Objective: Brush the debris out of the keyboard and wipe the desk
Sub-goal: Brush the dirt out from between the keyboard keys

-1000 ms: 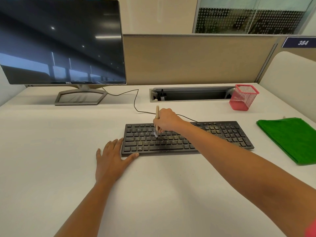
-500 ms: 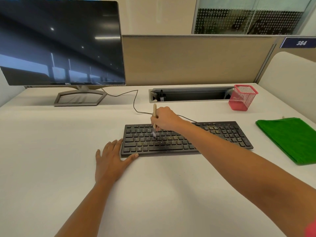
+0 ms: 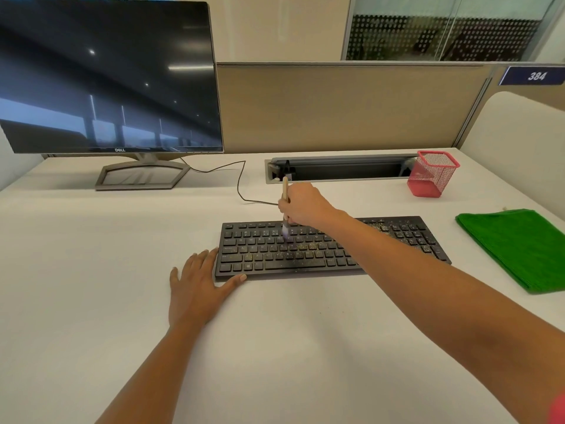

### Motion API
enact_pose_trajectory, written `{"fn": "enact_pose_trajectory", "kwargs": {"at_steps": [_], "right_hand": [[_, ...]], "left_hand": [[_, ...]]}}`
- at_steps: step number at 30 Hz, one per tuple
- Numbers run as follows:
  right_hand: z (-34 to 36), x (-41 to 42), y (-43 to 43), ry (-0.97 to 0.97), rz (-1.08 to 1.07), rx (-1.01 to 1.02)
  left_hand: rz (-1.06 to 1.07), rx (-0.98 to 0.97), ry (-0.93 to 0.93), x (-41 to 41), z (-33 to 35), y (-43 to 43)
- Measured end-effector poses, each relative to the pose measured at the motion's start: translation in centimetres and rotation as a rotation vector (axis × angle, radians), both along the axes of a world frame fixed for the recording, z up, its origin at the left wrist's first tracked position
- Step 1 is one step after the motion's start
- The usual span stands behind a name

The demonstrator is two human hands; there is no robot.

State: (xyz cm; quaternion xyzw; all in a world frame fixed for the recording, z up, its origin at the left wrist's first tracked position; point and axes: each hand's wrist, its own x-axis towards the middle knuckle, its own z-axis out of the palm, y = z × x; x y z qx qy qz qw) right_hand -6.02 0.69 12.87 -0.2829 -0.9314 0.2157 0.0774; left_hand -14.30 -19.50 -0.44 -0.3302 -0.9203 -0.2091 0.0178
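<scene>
A black keyboard (image 3: 305, 252) lies flat on the white desk (image 3: 91, 255), with yellowish crumbs among its middle keys and on the number pad at the right. My right hand (image 3: 304, 208) grips a small wooden-handled brush (image 3: 285, 191) held nearly upright, its bristles touching the upper rows left of centre. My left hand (image 3: 195, 286) rests flat on the desk, fingers straight, thumb against the keyboard's front left corner. A folded green cloth (image 3: 516, 246) lies on the desk at the right.
A dark monitor (image 3: 107, 78) on a grey stand (image 3: 142, 175) occupies the back left, its cable (image 3: 241, 182) running towards the keyboard. A cable tray slot (image 3: 342, 171) and a red mesh pen cup (image 3: 432, 174) sit at the back. A beige partition (image 3: 336, 105) closes the far edge.
My right hand has carried the brush from the middle key rows up towards the top rows. My left hand and the keyboard have stayed put.
</scene>
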Motion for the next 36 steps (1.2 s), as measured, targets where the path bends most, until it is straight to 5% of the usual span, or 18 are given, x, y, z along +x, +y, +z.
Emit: {"fn": "enact_pose_trajectory", "kwargs": {"at_steps": [8, 14, 19, 26, 32, 36], "right_hand": [[-1.1, 0.0, -0.3, -0.108, -0.003, -0.090], [-0.8, 0.0, 0.1, 0.088, -0.070, -0.088], [-1.0, 0.4, -0.3, -0.066, -0.002, -0.073], [-0.8, 0.4, -0.5, 0.048, 0.074, -0.211], [-0.2, 1.2, -0.4, -0.190, 0.118, 0.033], [0.2, 1.3, -0.3, -0.181, 0.075, 0.175]], "left_hand": [[0.011, -0.033, 0.007, -0.2, -0.4, 0.0], [0.015, -0.028, -0.005, -0.1, -0.3, 0.0], [0.014, -0.025, -0.002, -0.1, -0.3, 0.0], [0.017, -0.027, 0.007, -0.1, -0.2, 0.1], [0.016, -0.034, -0.001, -0.1, -0.2, 0.1], [0.009, -0.035, 0.004, 0.0, 0.0, 0.0]]}}
